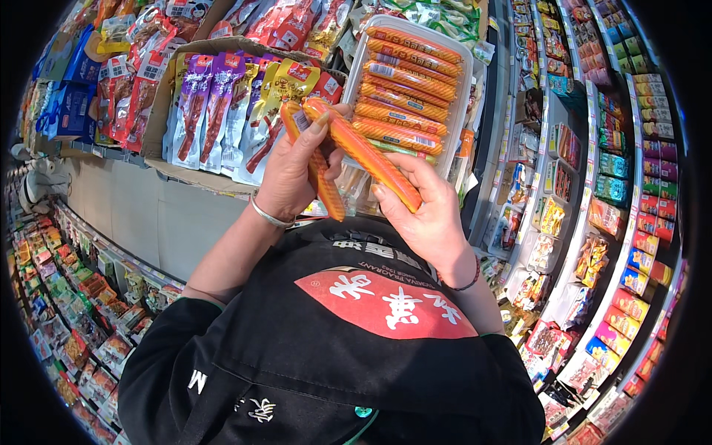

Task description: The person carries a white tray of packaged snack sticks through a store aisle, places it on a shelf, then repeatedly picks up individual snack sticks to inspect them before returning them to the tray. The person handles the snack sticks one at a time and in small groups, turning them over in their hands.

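My left hand (288,172) is closed round a wrapped sausage (325,189) in orange film, which points down toward my apron. Its thumb also presses on the upper end of a second wrapped sausage (371,159), yellow and red-orange. My right hand (434,211) grips the lower end of that second one between thumb and fingers. The two sausages cross near my left fingers. Just beyond my hands, a clear plastic tray (466,89) contains a stack of similar orange wrapped sausages (404,93), lying crosswise.
Left of the tray stands a cardboard box (199,178) with upright purple and yellow snack pouches (220,96). Red packets (137,85) and blue boxes (74,111) sit farther left. Shelves of packaged snacks (612,178) line the right, and more packets (74,311) the lower left.
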A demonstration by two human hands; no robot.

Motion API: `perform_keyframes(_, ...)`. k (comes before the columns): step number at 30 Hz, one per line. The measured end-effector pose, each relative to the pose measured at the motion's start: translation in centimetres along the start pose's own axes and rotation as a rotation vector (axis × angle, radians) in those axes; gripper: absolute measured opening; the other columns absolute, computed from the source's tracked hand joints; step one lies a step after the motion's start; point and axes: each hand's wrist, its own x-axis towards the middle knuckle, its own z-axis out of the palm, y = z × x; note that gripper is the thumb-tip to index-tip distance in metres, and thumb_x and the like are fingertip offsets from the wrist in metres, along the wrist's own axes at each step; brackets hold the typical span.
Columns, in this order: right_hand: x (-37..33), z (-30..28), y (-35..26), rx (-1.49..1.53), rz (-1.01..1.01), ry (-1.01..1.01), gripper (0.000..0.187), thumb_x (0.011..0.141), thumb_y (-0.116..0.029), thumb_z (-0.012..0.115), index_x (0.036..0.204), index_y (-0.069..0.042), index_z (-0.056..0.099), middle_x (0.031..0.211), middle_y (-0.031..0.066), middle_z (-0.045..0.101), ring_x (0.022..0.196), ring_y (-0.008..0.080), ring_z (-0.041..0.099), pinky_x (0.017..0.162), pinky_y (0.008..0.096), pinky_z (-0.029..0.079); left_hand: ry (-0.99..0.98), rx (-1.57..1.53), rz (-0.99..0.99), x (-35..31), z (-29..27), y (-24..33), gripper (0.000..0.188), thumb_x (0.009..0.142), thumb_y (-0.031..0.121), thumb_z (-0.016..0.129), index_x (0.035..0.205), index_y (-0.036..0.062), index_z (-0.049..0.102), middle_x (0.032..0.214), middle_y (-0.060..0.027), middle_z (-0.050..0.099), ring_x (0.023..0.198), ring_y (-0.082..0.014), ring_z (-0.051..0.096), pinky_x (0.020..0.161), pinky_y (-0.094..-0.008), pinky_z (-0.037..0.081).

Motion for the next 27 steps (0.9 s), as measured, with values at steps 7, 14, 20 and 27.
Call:
perform_keyframes(7,0.3,1.5,0.8,-0.020,-0.062,-0.043,0.034,0.093,-0.016,0.071,0.122,-0.001,0.060,0.095,0.0141,0.072,0.083,0.0225,0.071,0.075,0.0326,0.055,0.071,-0.162,-0.037,-0.3,1.6,0.2,0.044,0.104,0.028,0.052,0.139,0.0021,0.047,0.108,-0.0118,0.061,0.098,-0.0234,0.062,0.094,-0.0410,0.052)
perform_keyframes(14,2.9,-0.8,5.1,-0.682,-0.297,0.136,0.035,0.090,-0.022,0.072,0.116,-0.001,0.065,0.114,0.0175,0.064,0.113,0.0331,0.058,0.097,0.0428,0.047,0.193,0.386,0.148,0.6,-4.1,3.7,0.033,0.101,0.018,0.058,0.128,0.0013,0.053,0.096,-0.0096,0.063,0.089,-0.0184,0.063,0.084,-0.0375,0.055)
perform_keyframes(20,5.3,-3.5,8.9,-1.065,-0.242,0.139,0.047,0.083,-0.016,0.074,0.125,0.000,0.060,0.129,0.0169,0.057,0.121,0.0350,0.052,0.104,0.0437,0.044,0.517,1.458,0.339,2.8,-13.3,7.3,0.037,0.095,0.024,0.069,0.120,-0.0015,0.058,0.103,-0.0169,0.068,0.094,-0.0252,0.064,0.084,-0.0368,0.050)
perform_keyframes(27,6.4,-4.1,7.7,-1.010,-0.146,-0.014,0.054,0.079,-0.017,0.079,0.126,-0.001,0.060,0.119,0.0148,0.057,0.117,0.0336,0.053,0.101,0.0431,0.045,0.679,1.596,0.393,4.5,-15.3,4.1,0.061,0.086,0.032,0.077,0.133,0.0025,0.053,0.117,-0.0197,0.060,0.110,-0.0361,0.058,0.096,-0.0434,0.047)
